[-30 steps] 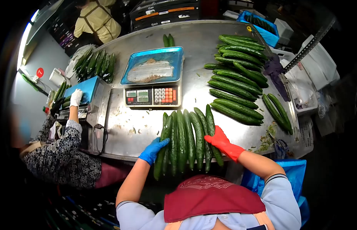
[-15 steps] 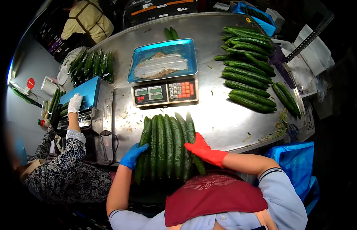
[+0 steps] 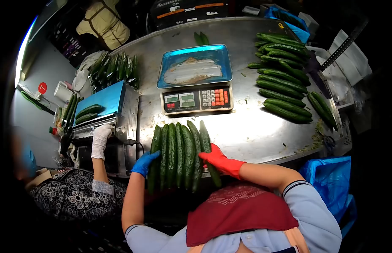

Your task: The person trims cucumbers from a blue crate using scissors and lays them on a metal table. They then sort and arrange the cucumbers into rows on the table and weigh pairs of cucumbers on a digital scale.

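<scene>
A row of several long dark-green cucumbers [image 3: 179, 154] lies side by side at the near edge of the metal table, their lower ends reaching past it. My left hand [image 3: 145, 163], in a blue glove, grips the row's left side. My right hand [image 3: 217, 159], in a red glove, presses on the right side, where the outermost cucumber slants outward. Together the hands squeeze the row between them; some fingertips are hidden. Just beyond it stands a weighing scale [image 3: 194, 100] with a blue-rimmed pan [image 3: 163, 67] that is stained and holds no cucumbers.
More cucumbers [image 3: 284, 86] are stacked on the table's right. Wrapped cucumbers [image 3: 116, 69] lie at the back left. A co-worker's white-gloved hand [image 3: 101, 135] is at a machine [image 3: 127, 111] carrying two cucumbers [image 3: 89, 113]. A blue bag [image 3: 326, 177] hangs near the right corner.
The cucumber row and both my hands have shifted left relative to the scale. The co-worker's gloved hand has moved off the machine's blue top to its front. My view has turned slightly left.
</scene>
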`<state>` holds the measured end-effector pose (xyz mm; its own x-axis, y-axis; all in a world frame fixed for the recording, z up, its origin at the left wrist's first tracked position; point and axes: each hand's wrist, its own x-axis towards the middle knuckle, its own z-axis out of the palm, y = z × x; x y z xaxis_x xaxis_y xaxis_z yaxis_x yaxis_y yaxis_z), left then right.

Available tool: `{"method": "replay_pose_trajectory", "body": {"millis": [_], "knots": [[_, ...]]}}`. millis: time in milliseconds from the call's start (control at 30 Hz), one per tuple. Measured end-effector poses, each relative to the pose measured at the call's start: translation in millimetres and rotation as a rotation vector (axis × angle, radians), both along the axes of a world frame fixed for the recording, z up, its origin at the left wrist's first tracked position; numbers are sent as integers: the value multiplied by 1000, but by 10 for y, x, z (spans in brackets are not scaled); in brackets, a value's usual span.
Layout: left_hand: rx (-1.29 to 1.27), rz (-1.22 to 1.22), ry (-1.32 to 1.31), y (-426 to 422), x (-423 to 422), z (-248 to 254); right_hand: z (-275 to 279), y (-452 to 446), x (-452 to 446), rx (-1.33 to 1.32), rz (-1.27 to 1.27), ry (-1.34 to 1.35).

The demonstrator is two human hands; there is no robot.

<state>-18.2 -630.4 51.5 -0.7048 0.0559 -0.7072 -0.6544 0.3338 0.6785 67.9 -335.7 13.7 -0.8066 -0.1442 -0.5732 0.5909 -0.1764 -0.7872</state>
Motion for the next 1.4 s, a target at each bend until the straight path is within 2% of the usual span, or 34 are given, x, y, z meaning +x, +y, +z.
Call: {"method": "replay_pose_trajectory", "body": {"millis": [100, 167, 233, 267, 367, 433, 500, 567, 633, 667, 767, 800, 900, 933, 1033, 1067, 1133, 1167, 1233, 1300, 1400], "knots": [[-51, -46, 129, -8, 7, 161, 71, 243, 24, -60, -47, -47], [-56, -86, 226, 115, 54, 418, 189, 461, 46, -110, -50, -52], [26, -30, 213, 432, 166, 827, 288, 686, 5, -167, -14, -22], [145, 4, 249, 565, 199, 861, 304, 794, -30, -170, 25, -15], [521, 50, 192, 1046, 188, 782, 340, 1224, -24, -523, 65, 89], [851, 24, 8, 1385, 87, 585, 446, 1519, 0, -612, 103, 125], [1038, 6, -137, 1748, 0, 431, 553, 1754, 43, -491, 114, 179], [993, 33, -177, 2002, -64, 240, 559, 2008, 89, -329, 151, 273], [977, 41, -186, 2293, 1, 311, 528, 2252, 147, -76, 231, 434], [1014, 36, -234, 2381, 3, 249, 532, 2334, 188, 4, 221, 430], [1069, -17, -275, 2571, 10, 74, 620, 2578, 238, 377, 415, 774], [902, -9, -162, 2644, 81, 125, 659, 2621, 273, 396, 390, 799], [645, -220, 163, 2842, 184, 199, 588, 2767, 405, 205, 232, 599], [474, -277, 270, 2963, 276, 394, 579, 2848, 471, 150, 165, 529], [230, -516, 456, 3144, 428, 608, 599, 3016, 571, 111, 132, 704], [206, -696, 829, 3130, 419, 404, 666, 3086, 606, 170, 183, 684], [133, -854, 1021, 3330, 505, 491, 680, 3218, 586, 58, 233, 788], [71, -946, 1166, 3411, 522, 455, 742, 3314, 538, 97, 304, 959], [-74, -1079, 1269, 3634, 630, 514, 856, 3449, 487, 214, 376, 1016], [-252, -1268, 1195, 3803, 696, 270, 979, 3493, 429, 278, 477, 1095], [-296, -1346, 1325, 4008, 879, -195, 455, 3541, 356, 369, 659, 1081]]}}
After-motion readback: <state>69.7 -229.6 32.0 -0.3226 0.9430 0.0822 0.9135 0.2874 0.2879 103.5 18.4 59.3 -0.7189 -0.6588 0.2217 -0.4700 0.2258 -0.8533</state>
